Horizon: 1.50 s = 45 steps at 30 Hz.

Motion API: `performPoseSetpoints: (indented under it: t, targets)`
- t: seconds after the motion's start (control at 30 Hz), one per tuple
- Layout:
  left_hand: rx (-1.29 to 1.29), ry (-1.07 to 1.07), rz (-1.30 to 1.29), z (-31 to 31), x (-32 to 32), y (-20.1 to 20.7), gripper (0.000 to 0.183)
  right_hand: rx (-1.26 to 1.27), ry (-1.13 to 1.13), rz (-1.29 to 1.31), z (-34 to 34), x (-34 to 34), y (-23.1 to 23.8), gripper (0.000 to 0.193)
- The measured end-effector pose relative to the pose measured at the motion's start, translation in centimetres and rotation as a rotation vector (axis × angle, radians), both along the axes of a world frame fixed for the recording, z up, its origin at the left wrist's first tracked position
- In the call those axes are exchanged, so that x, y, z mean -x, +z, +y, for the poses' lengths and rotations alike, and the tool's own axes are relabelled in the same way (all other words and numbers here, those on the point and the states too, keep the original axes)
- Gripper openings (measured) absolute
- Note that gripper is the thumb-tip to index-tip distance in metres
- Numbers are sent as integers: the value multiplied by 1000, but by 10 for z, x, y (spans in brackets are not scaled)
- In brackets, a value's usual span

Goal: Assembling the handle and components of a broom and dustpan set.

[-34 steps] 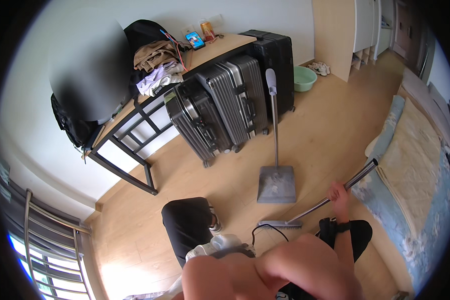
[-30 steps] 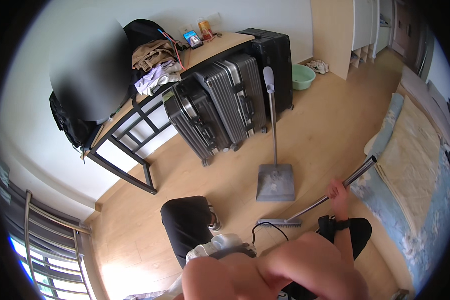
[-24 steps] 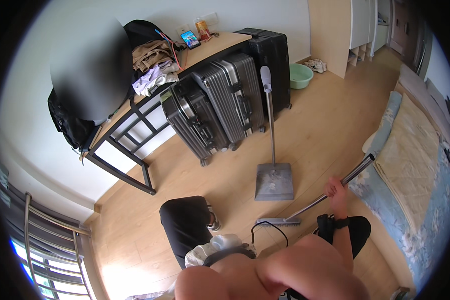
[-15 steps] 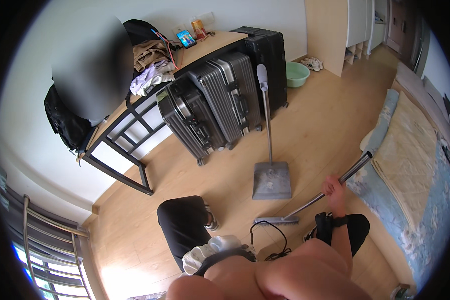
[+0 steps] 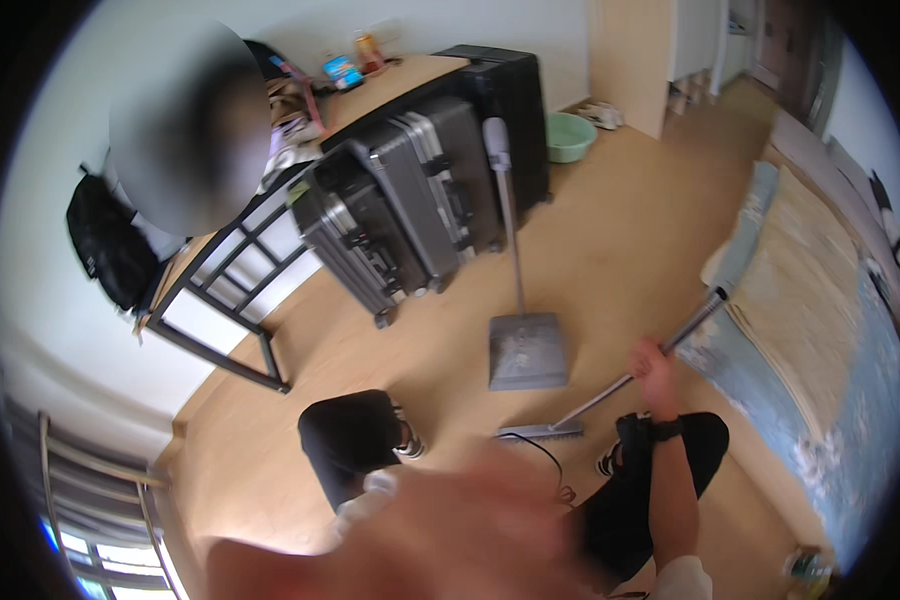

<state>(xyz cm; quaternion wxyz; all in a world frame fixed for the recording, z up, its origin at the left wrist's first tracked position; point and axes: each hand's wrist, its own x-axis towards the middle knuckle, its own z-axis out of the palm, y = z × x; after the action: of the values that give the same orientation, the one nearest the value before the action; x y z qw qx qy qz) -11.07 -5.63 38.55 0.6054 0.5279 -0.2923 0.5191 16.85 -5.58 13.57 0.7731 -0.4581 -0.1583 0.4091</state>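
My right hand (image 5: 653, 365) is closed round the metal handle of a broom (image 5: 692, 322). The broom slants down to the left, and its grey bristle head (image 5: 542, 432) rests on the floor between my feet. Just beyond the broom head stands a grey long-handled dustpan (image 5: 528, 352), its handle upright and nothing gripping it. My left hand (image 5: 470, 505) is a motion-smeared shape low in the middle, close to the camera, so its fingers cannot be made out. A dark cable (image 5: 550, 455) hangs in a loop beside it, partly hidden by the smear.
Several dark suitcases (image 5: 425, 190) stand against a black-framed desk (image 5: 215, 345). A green basin (image 5: 570, 138) and shoes (image 5: 602, 115) lie beyond them. On the right is a bed (image 5: 790, 300) with blue floral bedding. A metal rack (image 5: 100, 465) stands left; a bottle (image 5: 808, 565) lies lower right.
My left arm, earlier stretched across toward the lower right, has swung up and left into a blur. The view has shifted slightly; my right hand still grips the broom.
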Motion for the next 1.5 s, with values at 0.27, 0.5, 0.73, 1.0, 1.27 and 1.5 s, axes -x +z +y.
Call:
performPoseSetpoints:
  t: [0.27, 0.5, 0.73, 1.0, 1.27, 1.5]
  targets:
    - [-173, 316, -345, -8, 48, 17, 30, -107, 190, -89, 1, 5, 5, 35]
    - [-207, 370, -423, -12, 57, 22, 30, -108, 167, -118, 5, 12, 9, 35]
    - [-216, 385, -460, -7, 68, 21, 30, -125, 170, -123, 8, 15, 8, 33]
    - [-218, 396, -461, -3, 71, 22, 30, -102, 188, -61, 10, 11, 4, 34]
    - [-227, 425, -456, -2, 73, 24, 31, -107, 193, -117, 12, 12, 4, 36]
    - [-228, 442, -469, -2, 75, 23, 31, -122, 226, -129, 14, 13, 8, 38]
